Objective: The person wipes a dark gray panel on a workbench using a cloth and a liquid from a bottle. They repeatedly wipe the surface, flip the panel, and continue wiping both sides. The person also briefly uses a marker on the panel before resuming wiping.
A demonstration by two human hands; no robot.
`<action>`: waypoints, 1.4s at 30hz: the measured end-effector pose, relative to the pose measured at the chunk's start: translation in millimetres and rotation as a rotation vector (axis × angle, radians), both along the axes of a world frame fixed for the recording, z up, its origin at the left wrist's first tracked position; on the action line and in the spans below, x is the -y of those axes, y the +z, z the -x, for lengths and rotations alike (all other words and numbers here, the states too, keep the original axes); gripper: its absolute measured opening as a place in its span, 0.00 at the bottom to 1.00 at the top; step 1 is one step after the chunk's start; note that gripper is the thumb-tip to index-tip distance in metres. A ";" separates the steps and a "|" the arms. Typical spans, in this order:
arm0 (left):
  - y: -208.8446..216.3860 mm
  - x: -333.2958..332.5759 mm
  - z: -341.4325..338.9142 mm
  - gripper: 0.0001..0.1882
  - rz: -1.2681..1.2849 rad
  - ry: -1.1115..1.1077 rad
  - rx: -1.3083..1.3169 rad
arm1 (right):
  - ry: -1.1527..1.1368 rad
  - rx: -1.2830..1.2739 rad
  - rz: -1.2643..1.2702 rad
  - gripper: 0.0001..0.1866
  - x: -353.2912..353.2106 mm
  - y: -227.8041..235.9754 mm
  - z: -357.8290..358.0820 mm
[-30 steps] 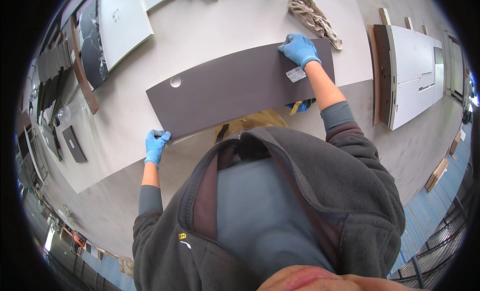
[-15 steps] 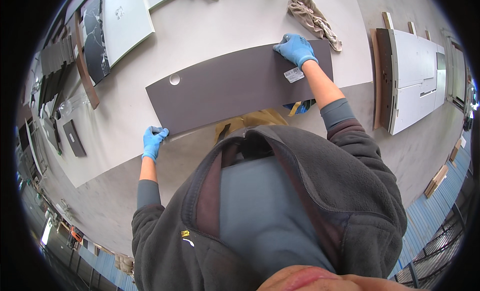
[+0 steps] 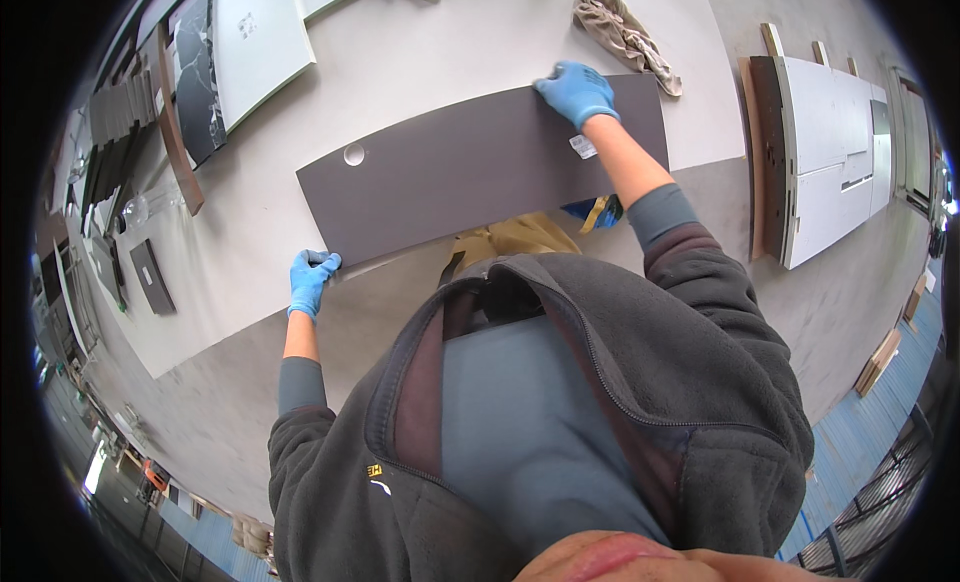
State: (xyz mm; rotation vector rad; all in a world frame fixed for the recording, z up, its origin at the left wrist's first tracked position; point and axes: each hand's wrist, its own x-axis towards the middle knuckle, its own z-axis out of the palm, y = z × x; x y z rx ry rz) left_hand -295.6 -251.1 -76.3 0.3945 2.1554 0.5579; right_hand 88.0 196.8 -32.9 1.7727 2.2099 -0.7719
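Note:
A long dark grey panel (image 3: pixel 450 167) lies on a pale work table (image 3: pixel 235 272). Its far edge looks curved, and a round white spot or hole (image 3: pixel 354 155) shows near its left end. My left hand (image 3: pixel 314 280), in a blue glove, pinches the panel's near left corner, thumb and fingers closed. Reaching across the right part, my right hand (image 3: pixel 578 94), also blue-gloved, is curled at the far edge; whatever its fingers hold is hidden. A white label (image 3: pixel 582 147) peeks out partly behind my right wrist.
A crumpled beige cloth (image 3: pixel 625 27) lies beyond the panel. White boards (image 3: pixel 262 52), a brown strip (image 3: pixel 178 132) and a small dark piece (image 3: pixel 152 278) lie at the left. To the right stands a stack of white panels (image 3: pixel 835 162).
My right hand has slid a little left along the far edge, covering more of the label. The left hand keeps its hold on the corner.

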 end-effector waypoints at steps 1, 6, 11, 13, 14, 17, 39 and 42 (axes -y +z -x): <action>-0.1 -0.5 -0.1 0.15 -0.006 0.016 0.023 | 0.000 -0.019 -0.051 0.19 10.0 2.5 11.4; -1.7 0.7 -0.7 0.15 -0.023 -0.016 -0.010 | 0.881 -0.488 -0.380 0.26 102.7 -9.2 53.8; -2.7 3.1 -0.4 0.16 -0.054 -0.013 -0.002 | 0.483 -0.268 -0.656 0.25 49.5 -28.8 -79.2; -2.2 2.7 -0.6 0.16 -0.046 0.023 0.039 | 0.053 -0.063 -0.720 0.22 18.7 -32.1 -163.3; -1.7 2.0 -1.0 0.16 -0.044 -0.012 0.014 | -0.124 0.135 -0.794 0.23 18.2 -34.3 -199.9; 1.3 -1.6 -2.5 0.16 -0.055 -0.026 -0.004 | -0.042 -0.001 -0.930 0.26 21.1 -50.4 -243.8; 7.2 -4.5 -4.4 0.15 -0.026 -0.001 0.032 | -0.632 -0.106 -0.019 0.37 -77.4 -66.0 -166.5; 6.7 -4.9 -2.9 0.15 -0.016 -0.010 0.041 | -0.602 -0.106 -0.015 0.37 -79.5 -69.6 -169.3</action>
